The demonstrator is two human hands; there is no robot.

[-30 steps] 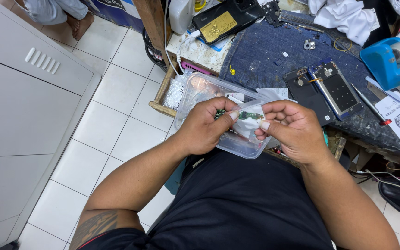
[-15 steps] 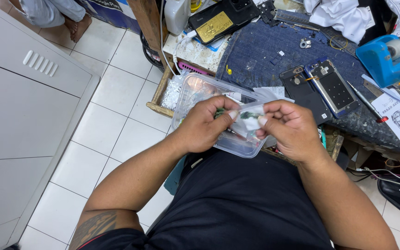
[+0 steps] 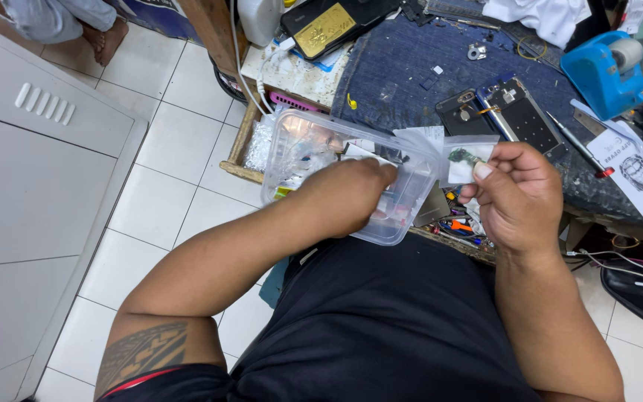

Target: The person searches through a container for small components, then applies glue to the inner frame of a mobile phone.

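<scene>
Small clear plastic bag [image 3: 461,160] containing a tiny green circuit part, pinched between thumb and fingers of the right hand [image 3: 519,193], raised just right of a clear plastic container [image 3: 314,145]. Left hand [image 3: 347,197] reaches into this container, fingers curled among small packets; whether its grip closes on anything cannot be told. Beyond, on the denim-covered bench [image 3: 403,67]: two opened phone bodies [image 3: 496,112], a red-tipped screwdriver [image 3: 578,145], a blue tape dispenser [image 3: 604,71].
</scene>
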